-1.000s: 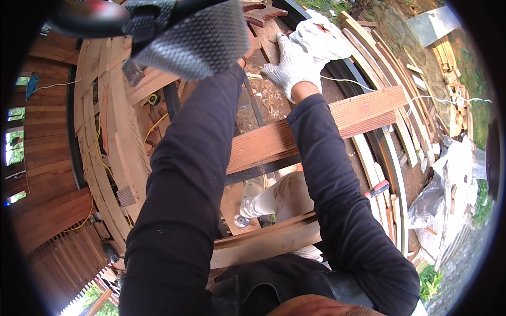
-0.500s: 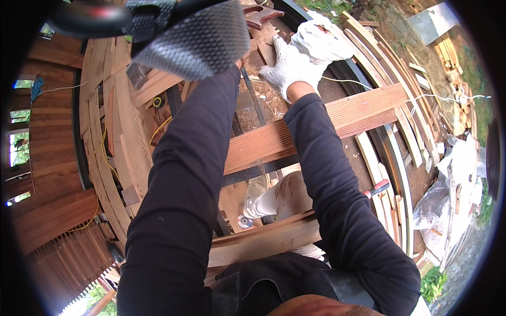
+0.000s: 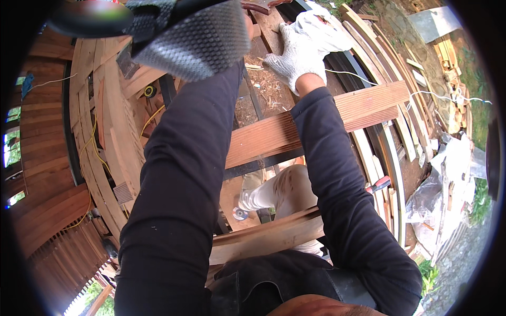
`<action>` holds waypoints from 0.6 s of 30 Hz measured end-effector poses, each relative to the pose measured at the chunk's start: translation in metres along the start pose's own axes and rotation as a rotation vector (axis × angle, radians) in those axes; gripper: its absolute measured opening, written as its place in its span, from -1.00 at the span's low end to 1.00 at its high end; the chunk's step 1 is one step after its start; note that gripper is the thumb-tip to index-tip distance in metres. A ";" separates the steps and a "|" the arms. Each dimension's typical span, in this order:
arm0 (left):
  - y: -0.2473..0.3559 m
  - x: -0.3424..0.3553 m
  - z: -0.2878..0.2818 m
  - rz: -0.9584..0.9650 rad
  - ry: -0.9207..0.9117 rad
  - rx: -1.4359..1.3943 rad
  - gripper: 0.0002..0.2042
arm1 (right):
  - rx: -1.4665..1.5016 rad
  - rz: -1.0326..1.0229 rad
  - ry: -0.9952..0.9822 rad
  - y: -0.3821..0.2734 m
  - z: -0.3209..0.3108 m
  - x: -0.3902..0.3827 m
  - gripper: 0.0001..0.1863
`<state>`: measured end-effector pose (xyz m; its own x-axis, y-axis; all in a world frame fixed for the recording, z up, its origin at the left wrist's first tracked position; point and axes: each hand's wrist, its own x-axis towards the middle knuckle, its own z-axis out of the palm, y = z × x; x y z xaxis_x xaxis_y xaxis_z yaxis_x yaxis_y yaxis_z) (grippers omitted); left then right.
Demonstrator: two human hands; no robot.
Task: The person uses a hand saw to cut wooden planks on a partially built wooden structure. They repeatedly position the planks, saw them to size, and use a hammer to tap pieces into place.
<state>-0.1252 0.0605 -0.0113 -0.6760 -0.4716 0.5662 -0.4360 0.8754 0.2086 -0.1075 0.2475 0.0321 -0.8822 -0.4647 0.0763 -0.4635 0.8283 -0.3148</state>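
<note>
My left hand (image 3: 247, 29) is mostly hidden behind a grey textured strap (image 3: 197, 42) hanging close to the camera, so its grip cannot be seen. Near it, the brown handle of a handsaw (image 3: 253, 6) shows at the top. My right hand (image 3: 298, 60), in a white knit glove, rests open with thumb and forefinger apart, against a crumpled white bundle (image 3: 332, 31) beside a narrow board (image 3: 266, 31). My right forearm crosses above a reddish wooden plank (image 3: 369, 100) spanning dark beams. A red-and-black tool handle (image 3: 378, 184) lies beside that forearm.
Long timber strips (image 3: 92, 152) line both sides. A tape measure (image 3: 150, 90), yellow cord (image 3: 150, 124) and white cable (image 3: 437, 95) lie among them. My pale-trousered legs (image 3: 287, 195) are below, near a small disc (image 3: 240, 213). Plastic sheeting (image 3: 437, 210) lies right, a dark wooden structure (image 3: 42, 158) left.
My right hand and forearm have shifted slightly up, away from me, along with the white bundle. The saw handle sits higher in the view. Otherwise little differs.
</note>
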 end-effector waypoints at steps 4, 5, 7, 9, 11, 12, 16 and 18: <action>0.006 0.001 0.010 0.000 0.018 -0.008 -0.69 | 0.003 0.020 -0.002 0.006 0.000 -0.001 -0.09; 0.000 0.002 0.011 0.000 -0.016 -0.009 -0.66 | 0.004 0.013 -0.004 0.001 -0.003 0.000 -0.10; -0.012 -0.002 0.013 -0.002 0.022 0.002 -0.64 | -0.023 0.016 -0.048 -0.009 -0.009 -0.002 -0.09; -0.007 0.003 0.015 0.000 -0.019 0.014 -0.62 | -0.034 0.047 -0.061 -0.010 -0.015 -0.003 -0.09; -0.003 0.005 0.016 0.005 -0.039 -0.003 -0.61 | -0.060 0.065 -0.049 -0.009 -0.018 -0.003 -0.09; -0.006 0.002 0.013 -0.002 -0.051 0.003 -0.61 | -0.065 0.061 -0.052 -0.011 -0.018 -0.005 -0.10; -0.001 0.005 0.006 -0.011 -0.069 0.014 -0.60 | -0.049 0.056 -0.045 -0.010 -0.019 -0.004 -0.10; 0.000 0.003 0.013 -0.004 -0.044 0.009 -0.60 | -0.076 0.082 -0.065 -0.011 -0.020 -0.007 -0.10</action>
<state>-0.1347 0.0576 -0.0200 -0.6995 -0.4795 0.5298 -0.4442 0.8726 0.2031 -0.0982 0.2479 0.0544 -0.9114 -0.4115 -0.0094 -0.3970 0.8847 -0.2443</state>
